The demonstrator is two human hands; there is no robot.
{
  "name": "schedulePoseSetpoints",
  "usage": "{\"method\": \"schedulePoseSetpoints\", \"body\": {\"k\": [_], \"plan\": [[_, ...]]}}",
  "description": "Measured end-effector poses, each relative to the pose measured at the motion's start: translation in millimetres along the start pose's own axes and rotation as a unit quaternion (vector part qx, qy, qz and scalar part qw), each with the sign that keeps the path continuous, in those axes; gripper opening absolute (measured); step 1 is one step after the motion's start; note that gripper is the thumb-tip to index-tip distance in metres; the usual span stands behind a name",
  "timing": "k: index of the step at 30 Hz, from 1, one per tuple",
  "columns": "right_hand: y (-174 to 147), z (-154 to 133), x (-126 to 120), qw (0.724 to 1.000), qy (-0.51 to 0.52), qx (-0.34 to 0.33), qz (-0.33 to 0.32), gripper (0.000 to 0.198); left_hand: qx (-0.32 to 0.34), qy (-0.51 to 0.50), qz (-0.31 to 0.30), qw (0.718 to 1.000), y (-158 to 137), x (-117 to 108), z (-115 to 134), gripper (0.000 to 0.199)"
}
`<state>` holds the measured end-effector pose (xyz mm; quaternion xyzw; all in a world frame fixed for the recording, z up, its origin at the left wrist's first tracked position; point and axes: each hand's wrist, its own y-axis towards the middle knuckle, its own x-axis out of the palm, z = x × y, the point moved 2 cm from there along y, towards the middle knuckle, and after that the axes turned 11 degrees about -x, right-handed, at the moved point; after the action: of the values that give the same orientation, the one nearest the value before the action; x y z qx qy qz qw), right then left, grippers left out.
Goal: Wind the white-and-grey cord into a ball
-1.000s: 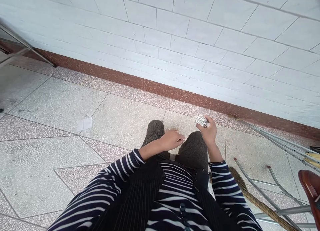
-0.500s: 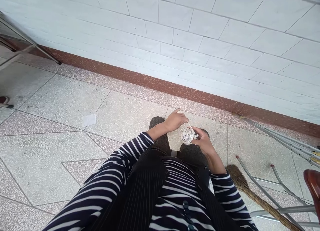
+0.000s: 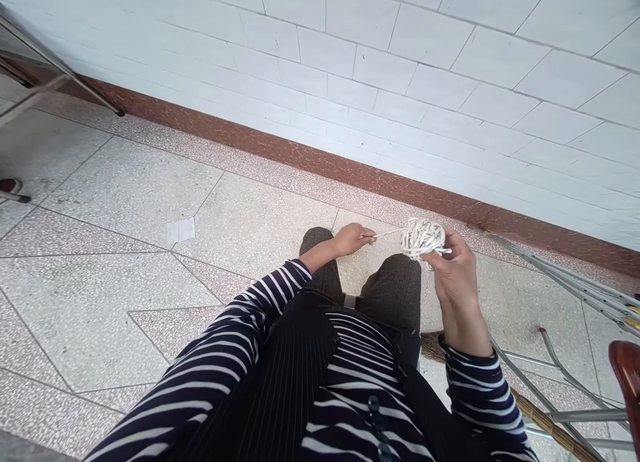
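Head view | your right hand (image 3: 457, 269) grips the right side of a rounded, wound ball of white cord (image 3: 421, 238), thumb below, fingers behind | ball sits just beyond the right fingertips, above and beside your dark grey woven-trousered right knee (image 3: 400, 272) | your left hand (image 3: 351, 241), closed, pinches a thin white strand (image 3: 387, 233) stretched leftward from the ball

White paper (image 3: 181, 231) on speckled floor (image 3: 100, 315), tiled wall (image 3: 350, 69) beyond.

The head camera looks forward and down, over the lap (image 3: 393, 292), toward a tiled wall (image 3: 300, 82).
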<state>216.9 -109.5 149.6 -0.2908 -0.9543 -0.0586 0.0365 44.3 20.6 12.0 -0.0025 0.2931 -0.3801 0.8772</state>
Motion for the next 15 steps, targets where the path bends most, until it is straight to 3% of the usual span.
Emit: {"method": "schedulePoseSetpoints", "body": {"k": [8,15], "plan": [[13.3,-20.6,21.3,0.988,0.022,-0.141,0.060,0.046,0.053,-0.121,-0.037,0.991,-2.8,-7.6,19.9,0.029],[13.6,-66.8,21.7,0.967,0.006,-0.241,0.089,0.045,0.002,-0.073,-0.033,0.997,4.2,-4.7,-5.6,0.025]]}}
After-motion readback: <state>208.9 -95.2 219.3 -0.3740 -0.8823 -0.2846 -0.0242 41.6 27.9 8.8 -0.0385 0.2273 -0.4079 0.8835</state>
